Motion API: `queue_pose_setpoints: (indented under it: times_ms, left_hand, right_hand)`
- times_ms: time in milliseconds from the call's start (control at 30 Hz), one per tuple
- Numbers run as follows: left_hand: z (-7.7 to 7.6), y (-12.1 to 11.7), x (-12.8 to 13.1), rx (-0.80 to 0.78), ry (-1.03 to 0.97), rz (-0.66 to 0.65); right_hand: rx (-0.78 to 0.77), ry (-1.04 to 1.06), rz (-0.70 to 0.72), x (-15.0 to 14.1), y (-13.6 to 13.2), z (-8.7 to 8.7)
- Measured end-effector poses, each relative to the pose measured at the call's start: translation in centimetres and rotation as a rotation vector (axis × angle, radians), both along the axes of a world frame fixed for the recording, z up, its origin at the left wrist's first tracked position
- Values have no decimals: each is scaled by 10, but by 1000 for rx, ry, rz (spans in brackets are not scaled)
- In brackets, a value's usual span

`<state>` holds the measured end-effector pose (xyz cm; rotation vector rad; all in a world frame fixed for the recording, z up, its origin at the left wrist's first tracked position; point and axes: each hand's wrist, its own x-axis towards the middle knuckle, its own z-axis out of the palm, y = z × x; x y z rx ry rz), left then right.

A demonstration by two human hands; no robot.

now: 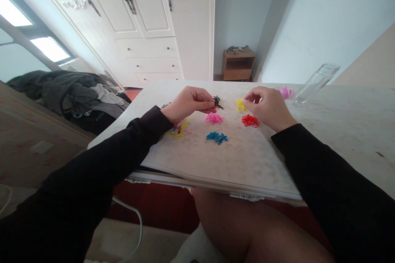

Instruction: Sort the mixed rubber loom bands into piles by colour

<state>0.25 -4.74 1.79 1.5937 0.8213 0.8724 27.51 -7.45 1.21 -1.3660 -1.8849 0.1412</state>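
My left hand (197, 100) is closed in a pinch beside a pile of small black pieces (217, 100) that look like rubber bands; whatever sits between its fingertips is too small to make out. Thumb and fingers of my right hand (266, 104) are pinched together at the edge of the yellow pile (240, 105), and any piece in them is hidden. Below the hands lie a pink pile (214, 118), a red pile (250, 121) and a blue pile (217, 137). A mixed-colour heap (179, 130) is partly covered by my left wrist.
A clear glass bottle (317, 84) leans at the table's right, next to a pink object (286, 92). The white table (247, 160) ends close to my legs. Dark clothes (68, 94) are heaped at left; a white wardrobe (148, 16) and small wooden cabinet (238, 65) stand behind.
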Motion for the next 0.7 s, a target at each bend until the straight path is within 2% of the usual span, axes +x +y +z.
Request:
queue_pose_setpoints:
  times_ms: [200,400,500,567,700]
  left_hand:
    - [0,1,0,-1,-6,-22]
    - [0,0,-1,-9,7,-28]
    - [-1,0,-1,-7,-9,-40]
    - [-1,0,-1,-9,-15,-39]
    - [-1,-1,0,-14,-12,-27]
  right_hand:
    - [-34,-165,107,0,9,-20]
    - [65,-169,-2,7,15,-32]
    - [104,-149,-13,6,12,-25]
    - [114,-121,27,0,6,-16]
    - [59,-33,265,-19,-13,2]
